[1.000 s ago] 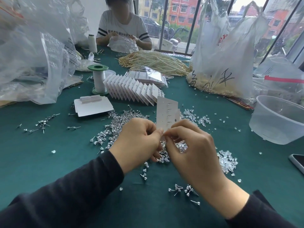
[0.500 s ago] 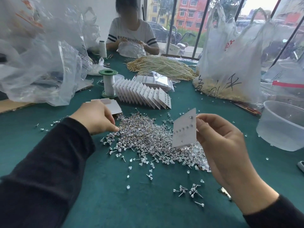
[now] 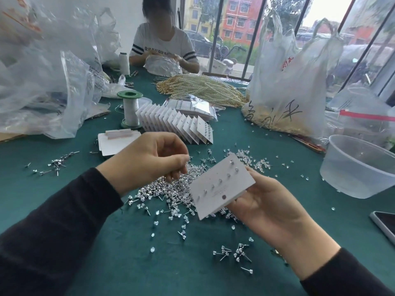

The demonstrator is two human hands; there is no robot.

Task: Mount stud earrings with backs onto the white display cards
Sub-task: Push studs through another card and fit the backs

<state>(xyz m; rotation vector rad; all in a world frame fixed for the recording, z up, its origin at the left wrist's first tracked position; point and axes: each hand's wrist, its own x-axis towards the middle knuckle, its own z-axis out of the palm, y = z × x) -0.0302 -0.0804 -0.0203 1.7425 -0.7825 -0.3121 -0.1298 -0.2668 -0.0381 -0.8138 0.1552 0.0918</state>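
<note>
- Green cloth [image 3: 106, 242] covers our table, with a heap of studs [image 3: 171, 193] at its centre and clear backs [image 3: 254, 161] scattered toward 2 o'clock.
- We see a white card [image 3: 222, 186], tilted, just above the heap, bearing one row of studs and a dark dot.
- Our right hand [image 3: 271, 208], at 4 o'clock, grasps the card, fingers beneath, thumb on its edge.
- Our left hand [image 3: 149, 157], at 10 o'clock from the card, hovers with curled fingers, tips together; we cannot tell whether they pinch a stud.
- We cannot see the card's underside.
</note>
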